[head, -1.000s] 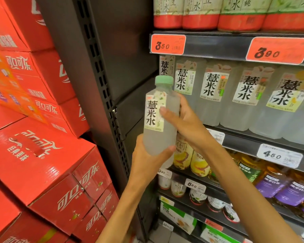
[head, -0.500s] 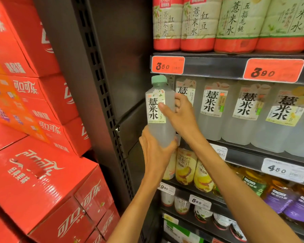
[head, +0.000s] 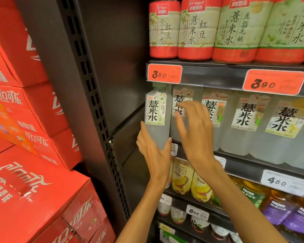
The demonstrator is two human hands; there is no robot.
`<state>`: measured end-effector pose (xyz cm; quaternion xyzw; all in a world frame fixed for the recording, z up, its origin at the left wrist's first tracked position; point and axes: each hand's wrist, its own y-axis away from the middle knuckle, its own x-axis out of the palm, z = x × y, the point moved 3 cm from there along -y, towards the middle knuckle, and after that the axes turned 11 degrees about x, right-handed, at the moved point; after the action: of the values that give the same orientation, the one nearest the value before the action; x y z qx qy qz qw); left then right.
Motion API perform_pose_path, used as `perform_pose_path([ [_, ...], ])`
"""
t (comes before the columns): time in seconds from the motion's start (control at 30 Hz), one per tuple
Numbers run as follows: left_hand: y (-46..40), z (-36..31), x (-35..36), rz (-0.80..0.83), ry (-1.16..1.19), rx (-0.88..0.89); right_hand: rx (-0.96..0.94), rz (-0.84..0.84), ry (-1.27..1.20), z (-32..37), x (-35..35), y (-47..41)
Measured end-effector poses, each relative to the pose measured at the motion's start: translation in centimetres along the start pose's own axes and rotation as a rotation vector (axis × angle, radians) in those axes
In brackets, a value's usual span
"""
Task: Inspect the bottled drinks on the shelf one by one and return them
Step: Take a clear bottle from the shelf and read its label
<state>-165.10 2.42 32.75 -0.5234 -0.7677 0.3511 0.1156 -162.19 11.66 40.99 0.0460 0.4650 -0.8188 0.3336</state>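
Head view, pale cloudy bottle (head: 157, 118) upright at the left end of the middle shelf (head: 239, 162), left hand (head: 154, 151) gripping its lower body, right hand (head: 194, 130) just beside it, fingers spread and holding nothing, matching bottles (head: 242, 123) in a row to the right, orange price tag (head: 164, 73) above, red cartons (head: 33, 193) stacked at left.

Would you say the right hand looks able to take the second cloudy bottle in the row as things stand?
Probably yes: the right hand is open, holds nothing and hovers right in front of that bottle, with nothing between them.
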Motion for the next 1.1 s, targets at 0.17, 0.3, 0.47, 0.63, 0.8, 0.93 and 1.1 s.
perform_pose_path([
  [0.17, -0.5, 0.1, 1.1, -0.061, 0.003, -0.029, -0.182, -0.21, 0.308, -0.8, -1.2, -1.3],
  [0.3, -0.7, 0.5, 1.6, -0.099, -0.003, 0.006, -0.176, -0.249, 0.573, -1.9, -1.0, -2.1],
  [0.47, -1.2, 0.6, 2.8, -0.118, -0.006, 0.012, -0.172, -0.333, 0.736, -1.7, 0.3, -3.4],
  [0.63, -1.6, 0.9, 3.3, -0.094, -0.093, 0.021, -0.128, -0.347, 0.854, -1.5, 1.5, -4.1],
  [0.8, -2.0, 0.5, 3.9, -0.053, -0.265, 0.003, -0.14, -0.362, 0.866, -1.7, 1.4, -4.4],
  [0.93, -2.3, 0.6, 4.3, -0.023, -0.408, 0.0, -0.167, -0.378, 0.762, -1.8, 1.4, -4.5],
  [1.1, -2.0, 0.9, 4.5, -0.048, -0.653, 0.042, -0.153, -0.359, 0.636, -2.3, 1.1, -4.6],
])
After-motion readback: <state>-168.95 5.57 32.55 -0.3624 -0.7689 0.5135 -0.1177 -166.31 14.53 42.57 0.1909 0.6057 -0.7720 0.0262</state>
